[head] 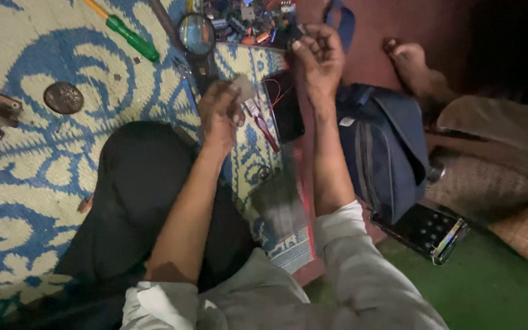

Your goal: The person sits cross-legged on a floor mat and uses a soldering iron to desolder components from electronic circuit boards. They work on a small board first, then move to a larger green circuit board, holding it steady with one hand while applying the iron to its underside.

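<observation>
- Head view: left hand [220, 113] is pinching a small grey part [244, 85] in a narrow grip; it is looking light, stiff, best taken by its edges.
- Right hand [319, 58] is curling loosely beyond it, its grip unclear.
- Toothbrush [261, 122] and dark phone [285, 107] are lying just beside the grip on the mat [25, 55].
- Magnifier [196, 33] is lying above.

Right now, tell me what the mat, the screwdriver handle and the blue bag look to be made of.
Mat: woven plastic or straw, matte; fine ribbed weave in cream and blue, so either is possible.
Screwdriver handle: green plastic, smooth and slightly glossy, with a soft highlight along it.
Blue bag: fabric, likely nylon or canvas, matte; visible seams, a flap and soft folds.
</observation>
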